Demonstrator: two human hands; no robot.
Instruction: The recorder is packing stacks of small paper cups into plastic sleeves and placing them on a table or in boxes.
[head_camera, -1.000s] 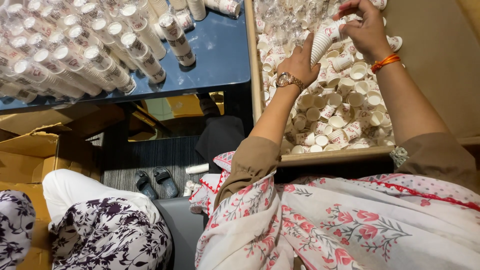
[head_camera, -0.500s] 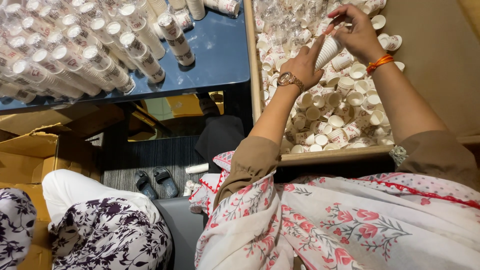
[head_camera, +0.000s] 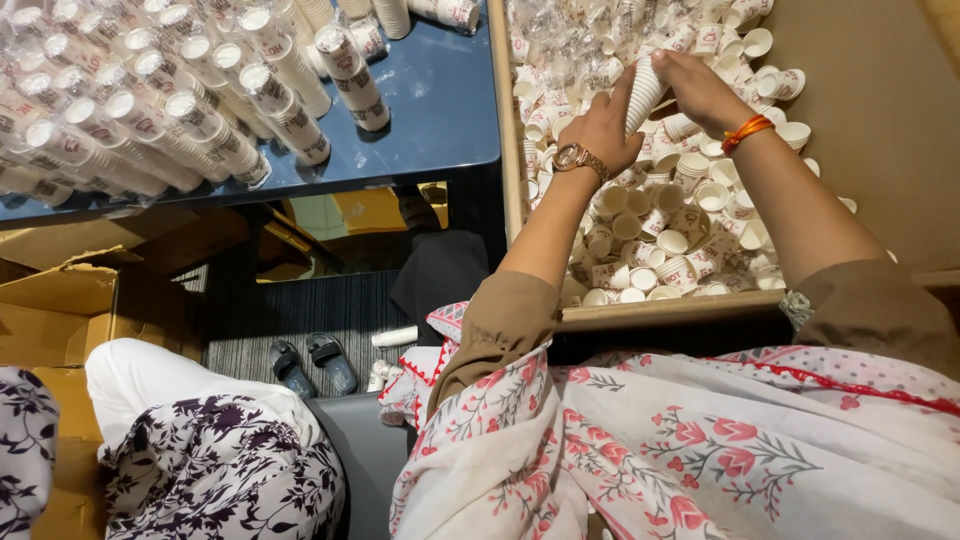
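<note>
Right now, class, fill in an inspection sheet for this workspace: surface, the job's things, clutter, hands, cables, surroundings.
Surface: wooden tray full of loose paper cups.
Job's things: cup stack, tilted, held over the tray.
Clutter: wrapped cup stacks lying on the blue table.
Hands: left hand and right hand both grip the cup stack.
Cables: nothing seen.
Surroundings: cardboard box, sandals, a seated person's patterned clothing.

Single head-worn view, looking steeply down from above the person's lap, close to the arms. Tray of paper cups (head_camera: 640, 310) fills the upper right of the frame; blue table (head_camera: 440, 110) occupies the upper left.
</note>
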